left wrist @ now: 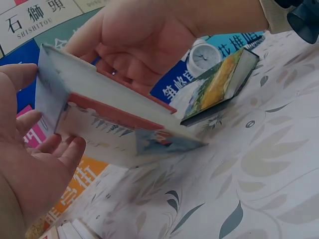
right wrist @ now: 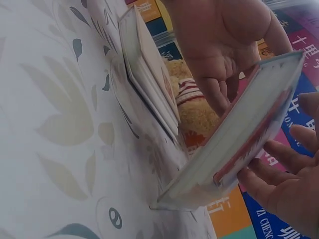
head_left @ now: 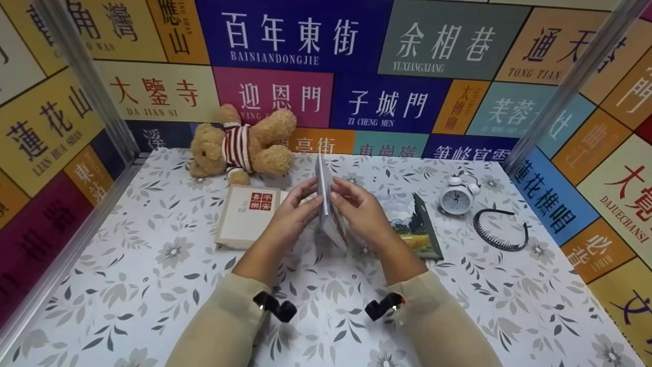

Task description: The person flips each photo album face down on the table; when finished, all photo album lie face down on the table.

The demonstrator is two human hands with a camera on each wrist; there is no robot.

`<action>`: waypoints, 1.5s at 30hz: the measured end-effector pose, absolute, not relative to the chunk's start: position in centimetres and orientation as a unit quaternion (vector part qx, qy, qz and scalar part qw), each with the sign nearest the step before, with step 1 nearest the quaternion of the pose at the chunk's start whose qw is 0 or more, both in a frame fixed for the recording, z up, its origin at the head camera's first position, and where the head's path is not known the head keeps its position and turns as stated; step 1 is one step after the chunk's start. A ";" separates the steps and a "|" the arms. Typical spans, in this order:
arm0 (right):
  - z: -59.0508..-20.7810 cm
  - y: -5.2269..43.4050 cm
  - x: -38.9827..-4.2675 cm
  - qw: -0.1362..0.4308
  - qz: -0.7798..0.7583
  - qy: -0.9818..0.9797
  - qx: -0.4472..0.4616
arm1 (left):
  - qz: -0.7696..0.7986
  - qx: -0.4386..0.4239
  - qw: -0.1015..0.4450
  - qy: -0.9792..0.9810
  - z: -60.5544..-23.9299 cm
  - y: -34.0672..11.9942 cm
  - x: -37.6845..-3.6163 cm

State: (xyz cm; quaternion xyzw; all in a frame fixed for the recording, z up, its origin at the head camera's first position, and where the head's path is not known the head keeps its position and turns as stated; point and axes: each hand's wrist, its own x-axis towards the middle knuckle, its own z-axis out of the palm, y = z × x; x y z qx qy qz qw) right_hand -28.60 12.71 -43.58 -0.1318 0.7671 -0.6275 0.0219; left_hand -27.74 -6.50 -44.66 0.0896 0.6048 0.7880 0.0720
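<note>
A thin book (head_left: 326, 201) with a pale, red-striped cover stands on edge at the middle of the table, held between both hands. My left hand (head_left: 304, 198) grips its left side, thumb on the near edge and fingers along the cover. My right hand (head_left: 345, 194) grips the right side with curled fingers. In the left wrist view the book (left wrist: 114, 119) tilts between my left hand (left wrist: 35, 159) and my right hand (left wrist: 134, 50). In the right wrist view the book's (right wrist: 239, 134) lower corner sits at the tablecloth.
A beige book with a red seal (head_left: 247, 215) lies left of the hands, and a book with a painted cover (head_left: 415, 227) lies right. Farther right are a white alarm clock (head_left: 457, 197) and a black headband (head_left: 501, 232). A teddy bear (head_left: 239, 143) sits by the back wall.
</note>
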 end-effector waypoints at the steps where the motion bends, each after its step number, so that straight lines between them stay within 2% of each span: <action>1: -43.5 12.7 -28.6 0.021 -0.637 0.759 -0.131 | 0.782 0.095 0.066 0.612 -44.6 -6.4 -27.7; 6: -43.2 12.7 -28.4 0.021 -0.663 0.737 -0.128 | 0.765 0.106 0.051 0.633 -44.6 -6.3 -27.8; 18: -42.8 13.0 -28.2 0.030 -0.673 0.731 -0.111 | 0.739 0.132 0.063 0.657 -44.7 -6.5 -27.6; 22: -42.8 13.2 -28.4 0.027 -0.680 0.726 -0.103 | 0.727 0.123 0.087 0.670 -45.2 -6.6 -27.9; 27: -43.3 13.6 -29.0 0.020 -0.700 0.709 -0.078 | 0.701 0.071 0.135 0.696 -46.4 -6.7 -28.2; 31: -43.7 14.0 -29.4 0.023 -0.696 0.716 -0.050 | 0.667 0.039 0.152 0.728 -47.2 -6.8 -28.4; 39: -44.8 14.7 -30.8 0.050 -0.646 0.762 0.017 | 0.607 0.030 0.129 0.784 -47.5 -6.7 -28.4; 45: -45.9 15.1 -31.2 0.075 -0.581 0.810 0.017 | 0.579 0.050 0.121 0.805 -47.5 -6.6 -28.2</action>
